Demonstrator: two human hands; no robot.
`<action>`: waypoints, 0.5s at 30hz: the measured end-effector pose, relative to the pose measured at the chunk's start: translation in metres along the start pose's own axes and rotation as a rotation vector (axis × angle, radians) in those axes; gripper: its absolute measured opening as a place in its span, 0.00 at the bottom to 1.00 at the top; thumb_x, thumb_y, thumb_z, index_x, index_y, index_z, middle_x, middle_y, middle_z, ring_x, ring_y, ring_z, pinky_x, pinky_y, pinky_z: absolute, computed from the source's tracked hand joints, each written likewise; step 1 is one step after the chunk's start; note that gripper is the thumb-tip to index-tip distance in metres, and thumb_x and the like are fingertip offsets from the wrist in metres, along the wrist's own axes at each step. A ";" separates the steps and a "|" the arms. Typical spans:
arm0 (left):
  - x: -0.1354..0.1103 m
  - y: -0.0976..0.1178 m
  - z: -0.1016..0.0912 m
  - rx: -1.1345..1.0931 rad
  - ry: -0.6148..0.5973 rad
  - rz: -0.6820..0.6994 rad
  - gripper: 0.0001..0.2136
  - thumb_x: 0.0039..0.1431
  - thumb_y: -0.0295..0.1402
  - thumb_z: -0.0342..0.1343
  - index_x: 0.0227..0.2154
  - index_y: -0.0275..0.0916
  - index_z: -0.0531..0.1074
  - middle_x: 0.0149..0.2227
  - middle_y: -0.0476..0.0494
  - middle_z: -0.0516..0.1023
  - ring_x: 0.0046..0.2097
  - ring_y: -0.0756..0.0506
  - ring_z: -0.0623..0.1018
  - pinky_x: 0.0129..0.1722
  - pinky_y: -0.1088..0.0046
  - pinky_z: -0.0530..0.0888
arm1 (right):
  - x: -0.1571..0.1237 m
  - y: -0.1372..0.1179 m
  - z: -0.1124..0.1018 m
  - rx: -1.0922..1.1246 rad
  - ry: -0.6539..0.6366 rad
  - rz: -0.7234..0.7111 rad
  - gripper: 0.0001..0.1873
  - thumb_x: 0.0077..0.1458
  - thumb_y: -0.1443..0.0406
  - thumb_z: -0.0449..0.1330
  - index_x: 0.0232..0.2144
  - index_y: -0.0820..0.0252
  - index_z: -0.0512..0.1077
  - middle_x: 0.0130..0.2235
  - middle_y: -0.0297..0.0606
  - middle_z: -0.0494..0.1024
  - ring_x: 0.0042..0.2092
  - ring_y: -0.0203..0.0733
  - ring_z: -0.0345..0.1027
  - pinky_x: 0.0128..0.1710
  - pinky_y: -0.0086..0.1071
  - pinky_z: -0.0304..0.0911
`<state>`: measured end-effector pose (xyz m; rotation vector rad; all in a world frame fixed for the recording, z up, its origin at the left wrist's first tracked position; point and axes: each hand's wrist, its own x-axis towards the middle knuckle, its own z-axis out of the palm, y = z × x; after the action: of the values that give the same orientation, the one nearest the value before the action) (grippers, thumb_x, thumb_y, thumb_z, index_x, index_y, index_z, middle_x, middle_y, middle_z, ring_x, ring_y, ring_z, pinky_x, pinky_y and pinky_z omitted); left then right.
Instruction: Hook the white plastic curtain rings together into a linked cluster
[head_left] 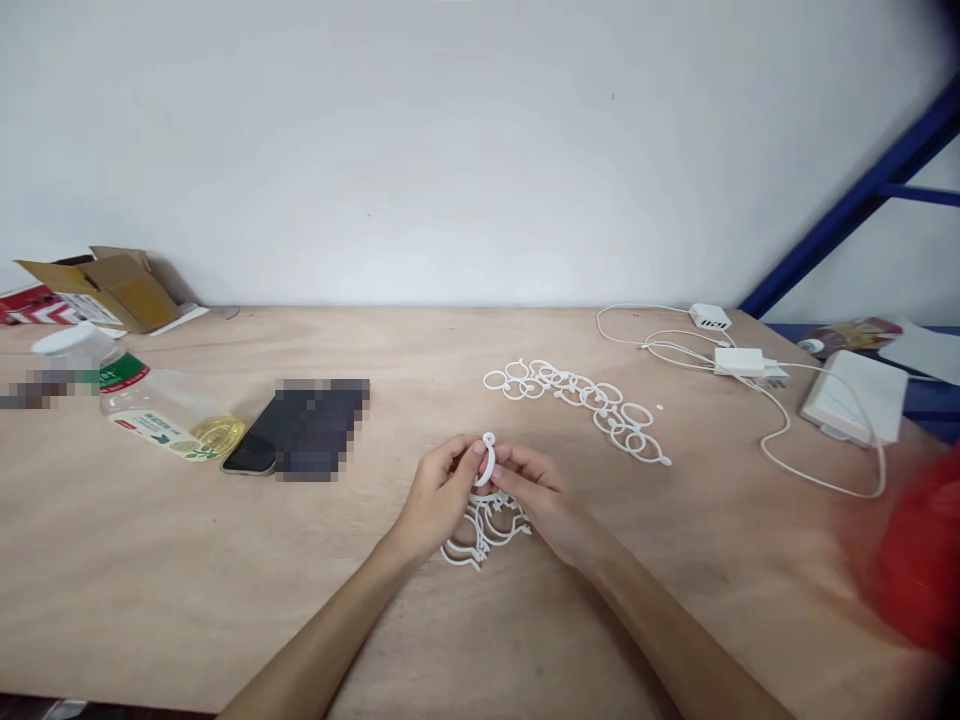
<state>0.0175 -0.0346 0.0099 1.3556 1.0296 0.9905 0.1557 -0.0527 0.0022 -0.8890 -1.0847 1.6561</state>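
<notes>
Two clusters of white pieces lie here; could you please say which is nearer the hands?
The smaller cluster, by the left hand and right hand; the longer cluster lies nearer the wall.

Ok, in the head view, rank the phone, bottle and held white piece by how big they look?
Largest to smallest:
1. Bottle
2. Phone
3. White piece, partly covered by fingers

The pale wooden tabletop (315,570) carries a small pile of white rings (481,541) just on the near side of the fingers (525,466). Beyond them to the right lies a row of overlapping rings (589,394); farther right, corded chargers (739,361) and a white box (859,400). Left of them are a phone (251,440) and a bottle (154,408).
</notes>
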 end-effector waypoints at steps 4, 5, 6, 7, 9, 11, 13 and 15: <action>-0.003 0.001 -0.001 0.020 0.059 0.069 0.13 0.59 0.41 0.52 0.27 0.36 0.72 0.26 0.49 0.71 0.29 0.50 0.68 0.30 0.75 0.65 | 0.001 -0.003 0.000 0.077 0.023 -0.014 0.15 0.52 0.54 0.61 0.26 0.61 0.74 0.29 0.36 0.72 0.33 0.38 0.63 0.37 0.33 0.58; -0.005 0.002 -0.002 0.078 0.098 0.124 0.12 0.58 0.40 0.53 0.28 0.37 0.73 0.26 0.48 0.72 0.29 0.50 0.68 0.31 0.75 0.64 | 0.001 -0.003 0.000 0.091 0.041 -0.017 0.17 0.52 0.52 0.60 0.25 0.61 0.75 0.28 0.36 0.72 0.33 0.38 0.63 0.37 0.33 0.58; -0.006 0.002 -0.003 0.136 0.135 0.180 0.10 0.58 0.38 0.54 0.28 0.37 0.74 0.27 0.48 0.72 0.30 0.50 0.68 0.31 0.75 0.64 | 0.001 -0.004 0.000 0.092 0.061 -0.018 0.19 0.51 0.51 0.60 0.24 0.62 0.75 0.28 0.36 0.72 0.33 0.38 0.63 0.37 0.33 0.58; -0.007 0.003 -0.003 0.178 0.161 0.221 0.09 0.57 0.37 0.55 0.29 0.37 0.75 0.27 0.48 0.73 0.30 0.49 0.68 0.31 0.75 0.63 | 0.001 -0.005 0.001 0.082 0.077 -0.013 0.19 0.50 0.51 0.61 0.23 0.62 0.74 0.27 0.36 0.72 0.32 0.38 0.63 0.36 0.33 0.58; -0.008 0.004 -0.003 0.152 0.136 0.223 0.08 0.57 0.37 0.56 0.28 0.37 0.74 0.27 0.47 0.73 0.30 0.49 0.68 0.31 0.74 0.63 | 0.000 -0.007 0.001 0.060 0.095 0.006 0.17 0.49 0.53 0.63 0.22 0.62 0.74 0.26 0.35 0.71 0.31 0.36 0.61 0.33 0.31 0.56; -0.008 0.006 -0.003 -0.022 0.014 0.134 0.10 0.57 0.39 0.55 0.27 0.36 0.72 0.26 0.47 0.72 0.30 0.49 0.69 0.32 0.74 0.65 | -0.001 -0.010 0.002 0.072 0.090 0.032 0.14 0.47 0.56 0.65 0.22 0.62 0.74 0.25 0.34 0.71 0.26 0.31 0.56 0.27 0.28 0.52; -0.007 0.009 -0.005 -0.176 -0.132 0.052 0.12 0.58 0.40 0.54 0.27 0.36 0.70 0.26 0.46 0.72 0.31 0.48 0.70 0.34 0.72 0.66 | -0.002 -0.012 0.002 0.116 0.062 0.053 0.13 0.47 0.58 0.65 0.22 0.62 0.73 0.24 0.32 0.70 0.22 0.28 0.48 0.22 0.27 0.44; -0.005 0.013 -0.011 -0.108 -0.160 0.079 0.13 0.59 0.41 0.52 0.26 0.36 0.70 0.27 0.45 0.72 0.33 0.46 0.71 0.37 0.70 0.67 | -0.003 -0.013 0.001 0.120 0.044 0.056 0.13 0.47 0.57 0.65 0.22 0.62 0.73 0.23 0.32 0.70 0.20 0.27 0.44 0.20 0.28 0.39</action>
<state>0.0063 -0.0361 0.0234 1.3710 0.7969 0.9650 0.1595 -0.0532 0.0148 -0.8807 -0.9279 1.7205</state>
